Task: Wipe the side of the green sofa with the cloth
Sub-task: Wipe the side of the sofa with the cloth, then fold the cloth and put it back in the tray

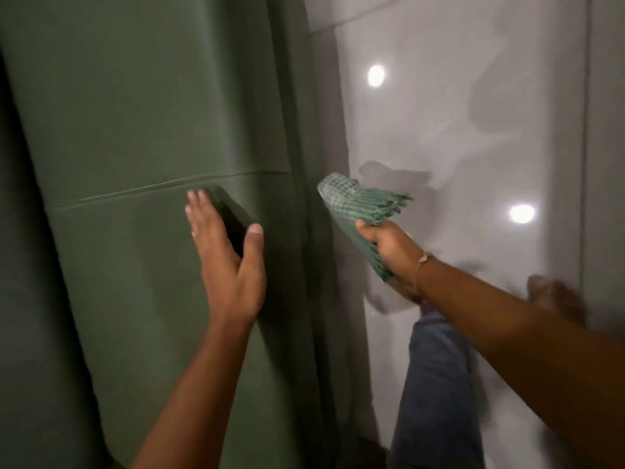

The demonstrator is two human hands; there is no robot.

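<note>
The green sofa (135,113) fills the left half of the view, with a seam running across its side panel. My left hand (226,262) is close to that panel just below the seam, fingers straight, and it holds a dark flat phone-like object (233,218) between palm and thumb. To the right, off the sofa and over the floor, my right hand (389,248) grips a folded green checked cloth (355,201) with fringed ends. The cloth is in the air, a short way from the sofa's edge and not touching it.
Glossy grey floor tiles (473,130) lie to the right of the sofa and reflect two ceiling lights. My leg in blue jeans (436,384) stands beside the sofa's edge, and a blurred bare foot (558,296) is further right.
</note>
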